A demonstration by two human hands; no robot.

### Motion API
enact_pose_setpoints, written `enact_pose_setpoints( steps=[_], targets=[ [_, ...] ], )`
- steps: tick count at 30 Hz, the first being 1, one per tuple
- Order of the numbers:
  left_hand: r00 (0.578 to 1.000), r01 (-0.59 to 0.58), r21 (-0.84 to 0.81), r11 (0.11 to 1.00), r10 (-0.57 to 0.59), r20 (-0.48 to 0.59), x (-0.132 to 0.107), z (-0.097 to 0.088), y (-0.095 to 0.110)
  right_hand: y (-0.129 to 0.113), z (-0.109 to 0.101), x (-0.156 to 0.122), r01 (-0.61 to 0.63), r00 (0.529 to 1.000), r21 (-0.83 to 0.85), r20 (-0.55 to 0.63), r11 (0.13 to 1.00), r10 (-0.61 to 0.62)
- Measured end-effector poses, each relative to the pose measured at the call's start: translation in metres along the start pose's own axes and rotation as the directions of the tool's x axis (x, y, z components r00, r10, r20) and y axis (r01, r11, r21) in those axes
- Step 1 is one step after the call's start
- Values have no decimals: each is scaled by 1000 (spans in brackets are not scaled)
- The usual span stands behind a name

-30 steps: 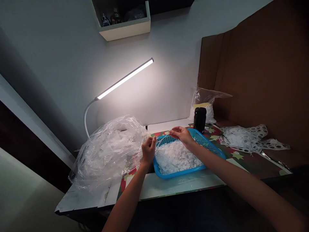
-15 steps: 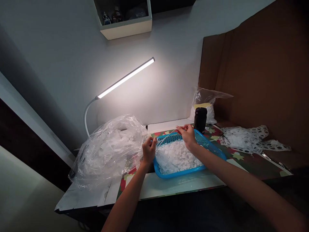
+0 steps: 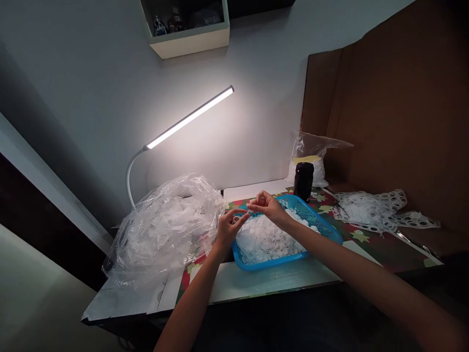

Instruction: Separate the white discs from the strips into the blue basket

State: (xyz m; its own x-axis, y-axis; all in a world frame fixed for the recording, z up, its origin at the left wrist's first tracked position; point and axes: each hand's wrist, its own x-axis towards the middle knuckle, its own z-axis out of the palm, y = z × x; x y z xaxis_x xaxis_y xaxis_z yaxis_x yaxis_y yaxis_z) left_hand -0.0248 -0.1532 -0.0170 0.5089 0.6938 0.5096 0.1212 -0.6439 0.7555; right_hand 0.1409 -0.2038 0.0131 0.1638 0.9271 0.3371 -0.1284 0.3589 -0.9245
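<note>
A blue plastic basket [image 3: 326,228] on the table holds a heap of small white round pieces [image 3: 269,237]. Above its far left corner my two hands meet. My left hand [image 3: 229,225] is curled, its thumb and fingers pinched on a thin pale strip. My right hand [image 3: 264,206] pinches the other end of that strip, fingers bent, just right of the left hand. The strip between them is short and hard to make out. A big clear plastic bag [image 3: 164,230] stuffed with white scraps lies just left of my left hand.
A lit desk lamp [image 3: 190,117] arches over the bag. A dark jar [image 3: 303,180] and a small plastic bag [image 3: 315,156] stand behind the basket. White sheets with punched holes [image 3: 373,208] lie at right, before a brown cardboard screen [image 3: 395,112]. A wall shelf [image 3: 188,29] hangs above.
My hands have drawn together over the basket's far left corner; the strip that stretched between them is now much shorter. My right hand moved left and slightly down.
</note>
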Motion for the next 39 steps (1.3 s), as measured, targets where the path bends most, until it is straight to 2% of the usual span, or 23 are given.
enact_pose_setpoints(
  steps=[4,7,14,26,33,36,39],
  targets=[
    [999,-13,14,1000,13,34,1,0,0,-1,3,-3,6,994,-10,108,1000,-5],
    [999,-12,16,1000,12,31,1,1,0,1,3,-1,14,993,-20,120,1000,-11],
    [1000,-1,8,1000,0,25,2,2,0,9,0,5,53,998,-47,-23,998,-54],
    [1000,-14,32,999,13,22,2,2,-5,13,-2,7,64,975,-63,-207,996,-75],
    [1000,-30,24,999,30,0,0,2,-3,8,-28,17,84,933,-32,-347,996,-90],
    [999,-26,14,1000,26,-21,0,6,-2,5,-33,17,62,947,14,-315,998,-55],
    [999,-19,12,1000,19,-42,0,9,0,3,-27,15,13,980,73,-199,997,2]
  ],
)
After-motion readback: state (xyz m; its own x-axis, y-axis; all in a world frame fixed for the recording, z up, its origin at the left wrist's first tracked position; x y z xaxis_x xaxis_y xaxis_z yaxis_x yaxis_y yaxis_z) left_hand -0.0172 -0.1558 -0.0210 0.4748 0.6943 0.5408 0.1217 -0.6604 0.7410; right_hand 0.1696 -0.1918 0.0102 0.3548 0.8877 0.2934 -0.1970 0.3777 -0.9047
